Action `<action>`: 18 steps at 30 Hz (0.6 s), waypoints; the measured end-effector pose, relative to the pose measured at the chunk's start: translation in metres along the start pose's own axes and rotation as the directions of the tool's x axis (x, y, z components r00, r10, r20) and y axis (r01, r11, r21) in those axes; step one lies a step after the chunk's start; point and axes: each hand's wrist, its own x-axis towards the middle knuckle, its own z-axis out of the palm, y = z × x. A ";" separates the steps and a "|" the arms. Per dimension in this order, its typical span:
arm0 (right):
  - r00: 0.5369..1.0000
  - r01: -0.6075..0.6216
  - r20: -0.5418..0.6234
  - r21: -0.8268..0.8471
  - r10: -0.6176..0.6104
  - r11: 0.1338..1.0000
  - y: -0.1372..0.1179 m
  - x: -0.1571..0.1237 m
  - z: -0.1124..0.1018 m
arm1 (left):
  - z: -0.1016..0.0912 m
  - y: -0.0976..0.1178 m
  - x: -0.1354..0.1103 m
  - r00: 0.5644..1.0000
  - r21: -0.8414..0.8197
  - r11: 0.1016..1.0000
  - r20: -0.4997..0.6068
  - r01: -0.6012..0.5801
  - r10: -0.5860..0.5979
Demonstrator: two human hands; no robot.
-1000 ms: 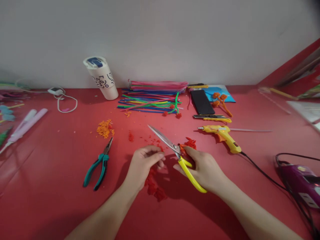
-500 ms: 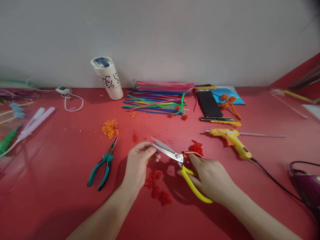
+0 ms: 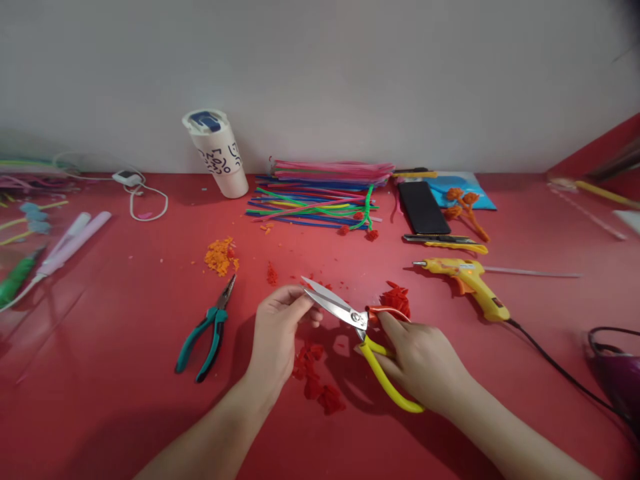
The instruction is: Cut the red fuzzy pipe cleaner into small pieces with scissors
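Note:
My right hand [image 3: 423,357] grips a pair of scissors [image 3: 345,312] with yellow and orange handles, its blades parted and pointing left. Beside the blade tips, my left hand [image 3: 280,320] is pinched closed; whatever lies between its fingertips is too small to make out. Red fuzzy pieces [image 3: 315,383] lie on the table just below the two hands. Another heap of red pieces [image 3: 396,298] sits behind the scissors' orange handle. Small red clippings [image 3: 271,273] are scattered beyond my left hand.
Teal pliers [image 3: 213,333] and orange clippings [image 3: 220,257] lie to the left. A white tumbler [image 3: 217,157] stands at the back, near colourful pipe cleaners [image 3: 320,193]. On the right are a black phone [image 3: 424,208], a box cutter [image 3: 445,243] and a corded yellow glue gun [image 3: 467,280].
The view has shifted slightly, so the things on the right appear a little further right. Both hands and the scissors keep nearly the same pose, blades still parted.

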 end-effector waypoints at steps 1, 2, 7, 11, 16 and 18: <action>1.000 0.005 -0.011 0.000 -0.005 1.000 0.000 0.000 0.000 | 0.000 0.000 -0.001 1.000 -0.004 1.000 -0.005 -0.002 0.002; 1.000 0.008 -0.019 0.000 -0.008 1.000 0.000 0.000 0.000 | 0.001 0.000 -0.001 1.000 -0.005 1.000 -0.011 -0.001 0.001; 1.000 -0.001 -0.012 0.000 0.001 1.000 -0.001 0.000 0.001 | 0.002 0.002 -0.002 0.999 0.005 1.000 -0.041 0.002 -0.001; 1.000 -0.017 0.013 -0.001 0.017 1.000 -0.001 0.001 0.002 | 0.003 0.002 -0.003 0.999 0.015 1.000 -0.044 0.000 0.001; 0.999 -0.010 -0.041 -0.001 0.010 1.000 -0.002 0.001 0.001 | 0.003 0.001 -0.003 0.999 0.000 1.000 -0.049 -0.007 0.007; 0.998 -0.002 -0.057 -0.001 0.002 1.000 -0.003 0.001 0.001 | 0.003 0.001 -0.003 0.998 -0.003 1.000 -0.058 -0.009 0.008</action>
